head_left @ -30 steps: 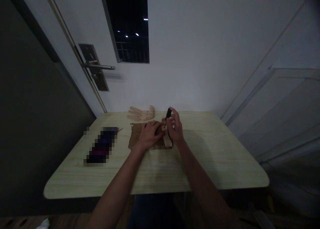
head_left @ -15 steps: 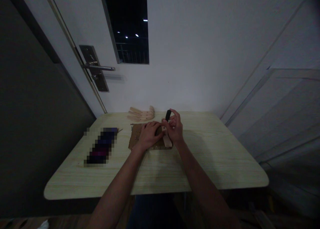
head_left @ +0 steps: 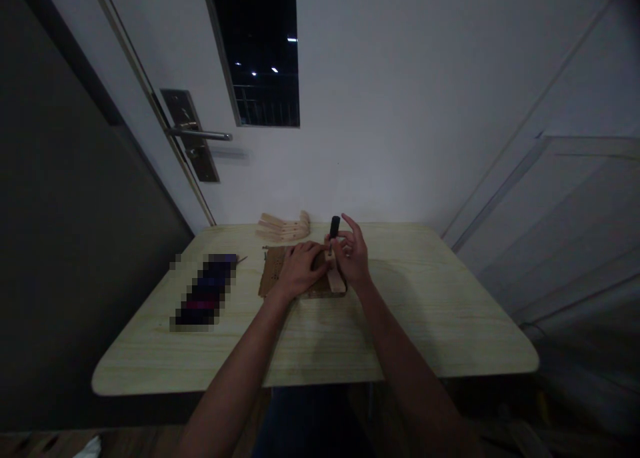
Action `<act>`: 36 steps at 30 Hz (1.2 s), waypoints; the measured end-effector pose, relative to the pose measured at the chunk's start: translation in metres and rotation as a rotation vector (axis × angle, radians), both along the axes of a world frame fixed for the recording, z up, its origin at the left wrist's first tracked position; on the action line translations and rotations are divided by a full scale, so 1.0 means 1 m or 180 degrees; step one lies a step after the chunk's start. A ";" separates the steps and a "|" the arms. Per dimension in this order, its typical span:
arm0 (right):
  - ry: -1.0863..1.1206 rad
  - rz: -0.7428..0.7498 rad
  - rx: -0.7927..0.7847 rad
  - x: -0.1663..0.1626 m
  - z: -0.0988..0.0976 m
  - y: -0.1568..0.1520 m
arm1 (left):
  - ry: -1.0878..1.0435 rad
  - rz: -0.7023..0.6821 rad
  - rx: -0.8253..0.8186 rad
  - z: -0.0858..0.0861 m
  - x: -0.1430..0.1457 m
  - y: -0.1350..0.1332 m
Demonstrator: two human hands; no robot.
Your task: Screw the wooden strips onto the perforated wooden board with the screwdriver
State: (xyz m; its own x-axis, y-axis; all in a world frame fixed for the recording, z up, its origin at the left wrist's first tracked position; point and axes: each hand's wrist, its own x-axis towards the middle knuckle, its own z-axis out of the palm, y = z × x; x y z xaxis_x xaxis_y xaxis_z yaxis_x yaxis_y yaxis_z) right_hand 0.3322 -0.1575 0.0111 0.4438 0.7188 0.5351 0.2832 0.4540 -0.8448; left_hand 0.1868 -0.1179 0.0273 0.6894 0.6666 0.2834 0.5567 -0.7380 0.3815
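Note:
A brown perforated board (head_left: 273,276) lies on the pale wooden table (head_left: 320,338), with a light wooden strip (head_left: 336,281) standing along its right side. My left hand (head_left: 299,269) rests on the board, fingers curled down against the strip. My right hand (head_left: 353,256) pinches a black-handled screwdriver (head_left: 334,227) held nearly upright, its tip down at the strip's far end. The outer fingers of that hand are spread.
Curved wooden pieces (head_left: 283,227) are stacked at the table's far edge by the wall. A blurred dark object (head_left: 204,299) lies on the left of the table. A door with a metal handle (head_left: 199,135) stands to the left.
The screwdriver's handle has tipped from leaning right to nearly upright, and my right fingers have shifted round it. My left hand has stayed on the board.

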 end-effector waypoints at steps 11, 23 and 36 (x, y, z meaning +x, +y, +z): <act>-0.0682 -0.0333 0.0132 0.001 0.001 0.003 | -0.0005 -0.0013 -0.0043 0.003 0.000 -0.001; -0.0139 -0.0058 -0.0135 0.005 0.002 0.001 | 0.0011 0.0000 -0.0011 0.001 0.000 0.000; 0.0080 0.0350 -0.0078 0.007 -0.004 0.005 | 0.0031 0.0008 -0.0065 0.006 0.000 -0.002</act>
State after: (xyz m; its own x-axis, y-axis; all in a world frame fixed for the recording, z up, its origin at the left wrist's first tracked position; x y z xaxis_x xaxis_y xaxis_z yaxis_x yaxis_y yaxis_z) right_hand 0.3394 -0.1526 0.0072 0.3747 0.7766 0.5065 0.2113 0.4604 -0.8622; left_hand 0.1866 -0.1201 0.0332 0.6905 0.6738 0.2631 0.5622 -0.7288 0.3910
